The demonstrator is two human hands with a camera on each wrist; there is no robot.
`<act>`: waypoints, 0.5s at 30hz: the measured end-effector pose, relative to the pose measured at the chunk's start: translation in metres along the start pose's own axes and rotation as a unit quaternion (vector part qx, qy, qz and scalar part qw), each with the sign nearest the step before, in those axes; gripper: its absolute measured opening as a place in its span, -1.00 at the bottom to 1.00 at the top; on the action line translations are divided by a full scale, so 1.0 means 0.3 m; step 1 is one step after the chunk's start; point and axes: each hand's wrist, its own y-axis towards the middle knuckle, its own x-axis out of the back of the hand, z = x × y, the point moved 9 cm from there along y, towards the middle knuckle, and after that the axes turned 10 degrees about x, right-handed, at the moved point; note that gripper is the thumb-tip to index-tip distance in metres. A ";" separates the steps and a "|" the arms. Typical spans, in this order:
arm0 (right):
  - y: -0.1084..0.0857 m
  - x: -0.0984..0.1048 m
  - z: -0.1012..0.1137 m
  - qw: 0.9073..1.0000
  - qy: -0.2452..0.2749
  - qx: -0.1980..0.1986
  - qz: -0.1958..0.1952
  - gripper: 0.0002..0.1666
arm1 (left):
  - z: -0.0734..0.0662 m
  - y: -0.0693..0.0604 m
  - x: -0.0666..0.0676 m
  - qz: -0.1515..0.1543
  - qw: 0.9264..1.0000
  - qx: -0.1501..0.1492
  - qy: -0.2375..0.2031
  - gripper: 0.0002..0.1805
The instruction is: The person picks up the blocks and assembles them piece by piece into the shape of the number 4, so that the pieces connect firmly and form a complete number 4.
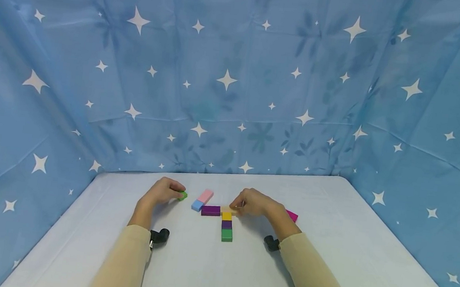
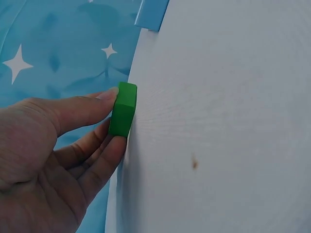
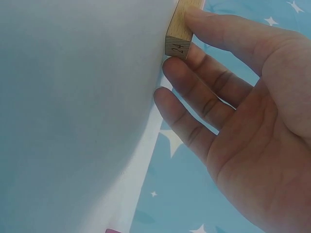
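Nearest my head camera, two long beige fabric sleeves (image 1: pixel 316 279) reach in over the white cloth-like tabletop (image 1: pixel 187 270), with a small black plastic wrist camera (image 1: pixel 159 236) beside the left one and its twin beside the right. Ahead of these, between the arms, I have a short column of coloured blocks pointing away from me: a green rectangular block (image 1: pixel 227 235) first, then a small dark purple block (image 1: pixel 227 224), then a yellow block (image 1: pixel 227 216), end to end. At the column's far end lies a pale, bare-wood rectangular block (image 1: pixel 226 210), set crosswise; my right hand (image 1: pixel 254 202) pinches it between thumb and fingers, and my right wrist view shows a dark mark on its end face. A long purple block (image 1: pixel 210 210) sits in line with it on the left. A magenta block (image 1: pixel 291 215) shows partly behind my right forearm. Further left, a light blue block (image 1: pixel 197 205) meets a pink block (image 1: pixel 206 195), the two slanting away together. Left of that pair, my left hand (image 1: pixel 164 190) grasps a bright green faceted block (image 2: pixel 123 109) in its fingertips; I can't tell whether that piece touches the tabletop. Beyond the far edge hangs a blue curtain (image 1: pixel 225 105) printed with white four-pointed stars and leafy shapes.
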 end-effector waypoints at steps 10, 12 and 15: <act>-0.007 0.001 0.004 1.000 0.002 0.000 -0.002 -0.64 | -0.047 0.011 -0.021 -0.010 1.000 -0.006 0.009 -0.71; -0.006 0.001 0.004 1.000 0.003 -0.001 -0.002 -0.64 | -0.050 0.011 -0.021 -0.011 1.000 -0.002 0.012 -0.71; -0.004 0.001 0.004 1.000 -0.001 0.003 -0.001 -0.64 | -0.055 0.015 -0.024 -0.011 1.000 0.003 0.018 -0.70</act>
